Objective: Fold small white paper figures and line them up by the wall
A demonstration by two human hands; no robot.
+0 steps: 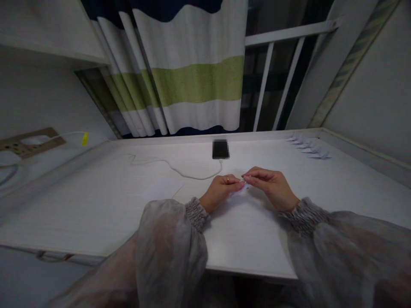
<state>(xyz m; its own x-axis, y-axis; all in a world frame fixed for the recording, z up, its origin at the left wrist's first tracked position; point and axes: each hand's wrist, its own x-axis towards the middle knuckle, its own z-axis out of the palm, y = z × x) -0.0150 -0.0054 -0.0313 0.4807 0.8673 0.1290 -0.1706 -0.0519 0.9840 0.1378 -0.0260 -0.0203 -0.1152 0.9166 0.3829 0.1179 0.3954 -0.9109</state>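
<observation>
A small piece of folded white paper (239,189) is held up just above the table, largely covered by my fingers. My left hand (221,191) is closed, pinching the paper from the left between thumb and fingers; a ring is on one finger. From the right, my right hand (272,187) pinches the paper's upper edge with thumb and fingertips. The fingertips of both hands nearly meet there. How the paper is folded cannot be made out.
Flat white paper (163,187) lies left of my hands on the white table (86,209). A dark-screened phone (221,149) with a white cable (180,173) is behind them. Several folded white paper pieces (308,147) stand in a row at the back right.
</observation>
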